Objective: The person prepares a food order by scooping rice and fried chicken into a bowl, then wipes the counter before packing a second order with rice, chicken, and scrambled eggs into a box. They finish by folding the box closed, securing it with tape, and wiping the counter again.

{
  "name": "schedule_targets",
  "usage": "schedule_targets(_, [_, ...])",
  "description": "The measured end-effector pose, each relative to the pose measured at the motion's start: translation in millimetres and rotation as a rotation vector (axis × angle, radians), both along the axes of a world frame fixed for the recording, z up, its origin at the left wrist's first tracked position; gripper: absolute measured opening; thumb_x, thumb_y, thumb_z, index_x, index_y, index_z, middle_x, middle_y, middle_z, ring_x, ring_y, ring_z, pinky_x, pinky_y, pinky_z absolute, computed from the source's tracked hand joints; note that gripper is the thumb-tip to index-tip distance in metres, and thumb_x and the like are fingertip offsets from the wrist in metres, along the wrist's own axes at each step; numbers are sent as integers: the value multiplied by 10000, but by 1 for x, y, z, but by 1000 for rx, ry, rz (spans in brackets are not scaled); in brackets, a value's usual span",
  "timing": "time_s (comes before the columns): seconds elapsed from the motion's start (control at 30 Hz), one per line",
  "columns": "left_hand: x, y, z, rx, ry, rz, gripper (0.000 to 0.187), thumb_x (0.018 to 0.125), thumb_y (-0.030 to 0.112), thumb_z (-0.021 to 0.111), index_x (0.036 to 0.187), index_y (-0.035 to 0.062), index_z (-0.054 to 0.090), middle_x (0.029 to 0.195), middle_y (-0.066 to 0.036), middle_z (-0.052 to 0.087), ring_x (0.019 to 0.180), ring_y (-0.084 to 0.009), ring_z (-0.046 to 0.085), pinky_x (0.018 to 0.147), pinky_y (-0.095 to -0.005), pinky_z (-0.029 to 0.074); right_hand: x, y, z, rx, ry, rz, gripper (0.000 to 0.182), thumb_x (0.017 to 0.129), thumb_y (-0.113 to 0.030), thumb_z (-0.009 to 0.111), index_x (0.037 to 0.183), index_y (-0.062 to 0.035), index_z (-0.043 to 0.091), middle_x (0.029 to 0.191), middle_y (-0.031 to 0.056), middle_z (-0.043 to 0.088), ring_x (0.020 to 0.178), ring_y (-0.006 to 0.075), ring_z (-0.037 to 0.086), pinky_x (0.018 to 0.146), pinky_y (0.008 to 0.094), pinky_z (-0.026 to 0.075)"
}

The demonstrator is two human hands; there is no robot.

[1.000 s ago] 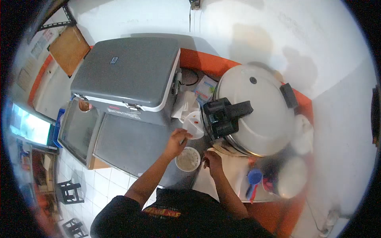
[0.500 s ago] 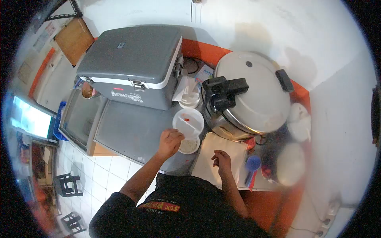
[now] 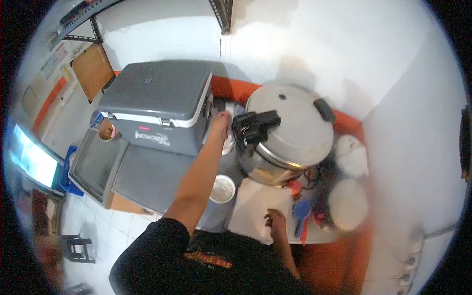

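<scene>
My left hand [image 3: 222, 122] reaches to the back, into the gap between the grey cooler box [image 3: 152, 93] and the large rice cooker [image 3: 290, 128]. Its fingers are bent closed, and what they hold is hidden. Just below the wrist, white round containers [image 3: 228, 143] partly show. My right hand [image 3: 276, 220] hovers over a stack of cream wrapping paper [image 3: 255, 204], its fingers loosely curled and apart with nothing visible in them. Left of the paper stands a round white tub [image 3: 222, 189] with pale contents.
A blue scoop [image 3: 301, 211] with a red-handled item lies right of the paper. White bags [image 3: 350, 156] and a pale round shape [image 3: 348, 204] stand along the right side. A glass-topped case [image 3: 98, 160] adjoins the counter's left end. A metal shelf bracket [image 3: 222, 14] hangs above.
My left hand has moved from the front tubs back to the gap beside the cooler. The white round piece with red bits no longer sits over the tub. My right hand stays over the paper.
</scene>
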State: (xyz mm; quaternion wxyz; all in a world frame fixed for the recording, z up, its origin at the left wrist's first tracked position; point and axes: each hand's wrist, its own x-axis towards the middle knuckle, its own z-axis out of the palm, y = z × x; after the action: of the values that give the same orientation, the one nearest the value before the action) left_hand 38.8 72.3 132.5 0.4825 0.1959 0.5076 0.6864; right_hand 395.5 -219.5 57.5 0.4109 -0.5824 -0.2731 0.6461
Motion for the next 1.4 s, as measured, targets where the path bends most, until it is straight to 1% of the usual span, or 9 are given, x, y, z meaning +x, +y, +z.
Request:
schedule_targets(0.07, [13, 1, -3, 7, 5, -52, 159, 928, 170, 632, 947, 20, 681, 827, -63, 667, 769, -170, 617, 709, -336, 491, 14, -7, -5, -17, 0, -19, 248, 910, -138, 609, 1091, 30, 633, 761, 130, 654, 473, 143, 531, 453, 286, 476])
schedule_targets(0.13, [10, 2, -18, 37, 506, 360, 163, 912, 156, 633, 948, 11, 698, 841, -99, 706, 792, -210, 652, 735, -369, 503, 25, -9, -8, -8, 10, -45, 242, 910, -136, 607, 1090, 25, 631, 761, 129, 654, 474, 141, 530, 451, 287, 476])
schedule_targets(0.3, [18, -26, 24, -15, 913, 392, 147, 889, 146, 645, 924, 16, 705, 877, -155, 710, 824, -342, 680, 761, -405, 515, 49, -8, -17, -13, -19, -79, 239, 908, -117, 591, 1102, 20, 621, 749, 124, 651, 483, 133, 534, 446, 283, 481])
schedule_targets(0.5, [18, -98, 52, 547, 1599, 492, 127, 774, 63, 642, 899, 84, 656, 944, -77, 661, 901, -321, 612, 931, -486, 463, 42, 3, 4, 11, -22, -15, 227, 919, -95, 583, 1110, 19, 632, 805, 141, 673, 500, 133, 541, 459, 275, 470])
schedule_targets(0.63, [15, -170, 45, 648, 1662, 476, 162, 734, 60, 649, 887, 112, 656, 966, -45, 642, 912, -292, 597, 976, -526, 453, 6, 21, 61, 103, 43, 203, 288, 930, -161, 618, 1166, 3, 617, 914, 131, 680, 637, 132, 582, 577, 281, 498])
schedule_targets(0.8, [49, -260, 49, 842, 1774, -12, 259, 703, 128, 722, 958, 171, 706, 1029, -5, 633, 970, -217, 594, 1030, -526, 436, -47, 37, 140, 496, 198, 373, 554, 913, -288, 675, 1350, -6, 484, 1209, 126, 610, 1021, 203, 590, 844, 351, 510])
schedule_targets(1.0, [90, -291, 51, 889, 1758, -154, 342, 681, 169, 759, 1019, 213, 737, 1043, 43, 643, 1015, -188, 587, 1058, -490, 420, -52, 46, 175, 671, 1, 261, 537, 900, -161, 701, 1359, -6, 468, 1296, 121, 557, 1146, 198, 561, 977, 327, 458])
schedule_targets(1.23, [111, -299, 44, 783, 1732, -149, 326, 669, 139, 752, 987, 211, 742, 1040, 33, 659, 1054, -205, 591, 1063, -505, 402, -39, 38, 156, 540, 23, 169, 504, 899, -113, 671, 1354, 16, 495, 1196, 111, 628, 1052, 177, 599, 912, 331, 488])
schedule_targets(1.4, [80, -321, -50, 419, 1725, -147, 254, 718, 137, 726, 969, 179, 727, 1079, 24, 656, 1129, -226, 557, 1109, -538, 343, -23, 25, 123, 342, 33, 176, 437, 943, -162, 634, 1331, 7, 527, 1215, 134, 650, 957, 190, 639, 781, 327, 530])
